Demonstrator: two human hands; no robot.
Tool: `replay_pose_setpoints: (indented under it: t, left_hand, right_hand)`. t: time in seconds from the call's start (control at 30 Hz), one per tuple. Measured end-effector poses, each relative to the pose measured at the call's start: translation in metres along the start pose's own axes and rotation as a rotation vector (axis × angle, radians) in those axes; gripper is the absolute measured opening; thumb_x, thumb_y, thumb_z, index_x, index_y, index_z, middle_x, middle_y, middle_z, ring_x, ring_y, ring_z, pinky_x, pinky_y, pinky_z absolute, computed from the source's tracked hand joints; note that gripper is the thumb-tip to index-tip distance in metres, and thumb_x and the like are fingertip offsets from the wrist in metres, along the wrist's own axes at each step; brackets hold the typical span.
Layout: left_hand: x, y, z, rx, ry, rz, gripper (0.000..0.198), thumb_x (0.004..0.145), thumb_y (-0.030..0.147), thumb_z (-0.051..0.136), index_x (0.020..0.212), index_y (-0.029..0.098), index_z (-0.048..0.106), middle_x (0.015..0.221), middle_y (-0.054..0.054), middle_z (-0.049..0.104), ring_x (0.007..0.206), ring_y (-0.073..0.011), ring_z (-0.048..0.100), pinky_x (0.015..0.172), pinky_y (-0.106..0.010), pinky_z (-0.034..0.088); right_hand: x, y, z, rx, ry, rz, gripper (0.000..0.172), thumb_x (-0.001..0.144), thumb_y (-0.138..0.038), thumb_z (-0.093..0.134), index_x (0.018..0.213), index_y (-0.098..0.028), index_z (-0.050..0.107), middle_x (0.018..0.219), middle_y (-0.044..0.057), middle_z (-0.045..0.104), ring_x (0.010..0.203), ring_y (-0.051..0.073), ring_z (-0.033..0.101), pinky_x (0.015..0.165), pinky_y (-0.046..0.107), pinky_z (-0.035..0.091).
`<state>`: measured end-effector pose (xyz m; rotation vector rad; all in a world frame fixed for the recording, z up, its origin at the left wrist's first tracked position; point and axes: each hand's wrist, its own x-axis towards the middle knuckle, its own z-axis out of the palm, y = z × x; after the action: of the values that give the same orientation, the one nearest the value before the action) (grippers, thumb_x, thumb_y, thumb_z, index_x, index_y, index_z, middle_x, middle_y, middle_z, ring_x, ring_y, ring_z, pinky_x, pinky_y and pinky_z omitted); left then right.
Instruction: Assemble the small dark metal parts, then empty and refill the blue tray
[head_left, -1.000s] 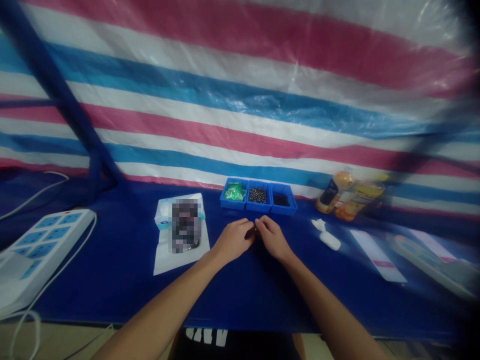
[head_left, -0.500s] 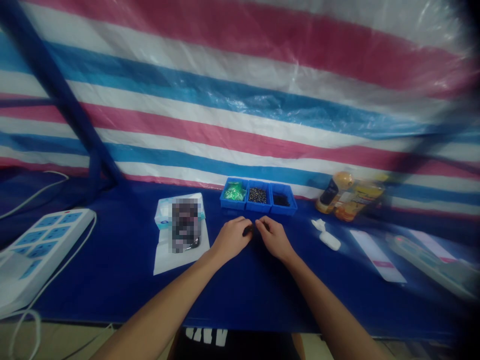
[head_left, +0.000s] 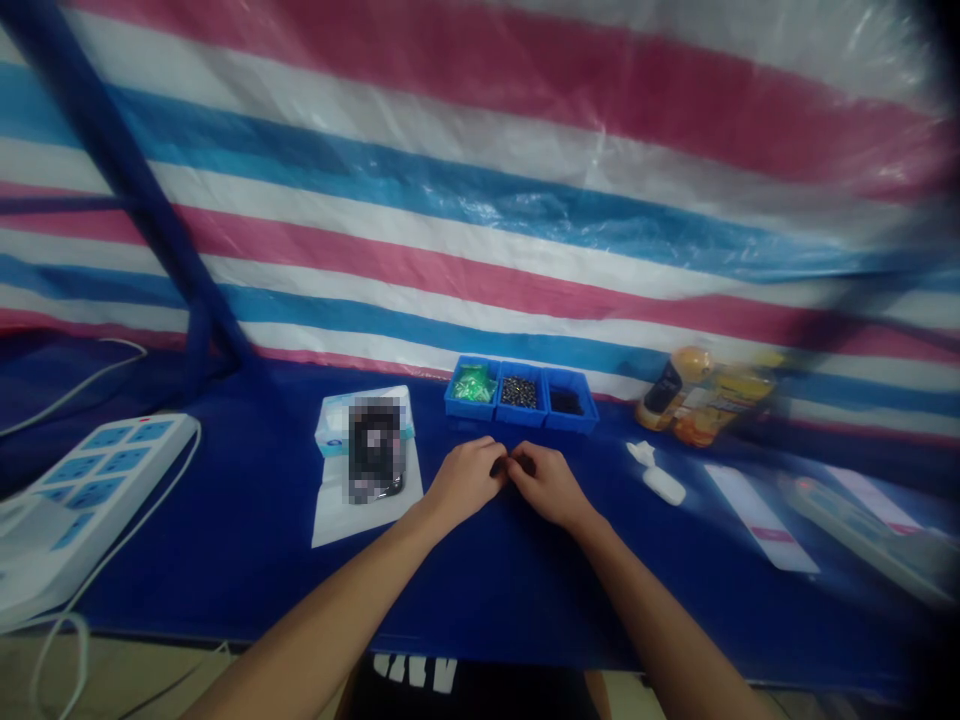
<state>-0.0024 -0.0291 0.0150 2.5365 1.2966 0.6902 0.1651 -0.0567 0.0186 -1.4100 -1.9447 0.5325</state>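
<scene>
My left hand [head_left: 469, 475] and my right hand [head_left: 547, 480] meet over the blue table, their fingertips touching or nearly so. Both are closed with the fingers curled inward; anything pinched between them is hidden or too small to make out. Just beyond my hands stand three small blue bins side by side. The left bin [head_left: 470, 410] holds bright green pieces in clear plastic. Small dark, shiny metallic pieces fill the middle bin [head_left: 517, 414]. In the right bin [head_left: 570, 420] lie thin black pieces.
Left of my hands, a blurred-out phone-like thing leans on a tissue box [head_left: 328, 430] above a white sheet [head_left: 334, 520]. A large power strip [head_left: 142, 465] with a cable lies far left. Rightward are a white case [head_left: 664, 486], an orange bottle [head_left: 675, 385], a yellow pouch [head_left: 724, 400] and a pale card [head_left: 761, 520].
The fingertips of my two hands have come together, closing the small gap between them. The bins and other things on the table stay put; the view has shifted slightly.
</scene>
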Motion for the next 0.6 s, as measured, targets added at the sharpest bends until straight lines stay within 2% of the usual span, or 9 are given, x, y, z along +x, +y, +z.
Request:
replay_pose_setpoints:
  t: [0.2, 0.43, 0.6]
  left_hand:
    - [-0.001, 0.0, 0.001, 0.023, 0.017, 0.032, 0.006, 0.082, 0.02, 0.058, 0.076, 0.02, 0.059, 0.081, -0.001, 0.06, 0.073, -0.016, 0.058, 0.061, -0.027, 0.036]
    - [0.001, -0.004, 0.0, -0.038, 0.065, 0.001, 0.006, 0.083, 0.021, 0.057, 0.079, 0.02, 0.061, 0.08, -0.001, 0.06, 0.072, -0.015, 0.059, 0.065, -0.025, 0.038]
    - [0.001, -0.004, -0.002, -0.071, 0.071, 0.007, 0.005, 0.082, 0.019, 0.057, 0.081, 0.021, 0.062, 0.081, 0.0, 0.06, 0.073, -0.0146, 0.059, 0.067, -0.025, 0.04]
  right_hand:
    - [0.001, 0.0, -0.006, 0.05, -0.043, -0.012, 0.012, 0.083, -0.021, 0.052, 0.075, -0.02, 0.06, 0.066, -0.002, 0.059, 0.061, 0.013, 0.051, 0.059, 0.024, 0.033]
    - [0.004, 0.009, -0.008, 0.199, -0.017, 0.099, 0.039, 0.092, -0.044, 0.046, 0.063, -0.018, 0.053, 0.059, -0.002, 0.05, 0.057, 0.012, 0.044, 0.055, 0.024, 0.031]
    - [0.007, 0.019, -0.005, 0.372, -0.034, 0.237, 0.047, 0.089, -0.054, 0.048, 0.059, -0.018, 0.048, 0.053, -0.004, 0.044, 0.049, 0.01, 0.038, 0.048, 0.024, 0.029]
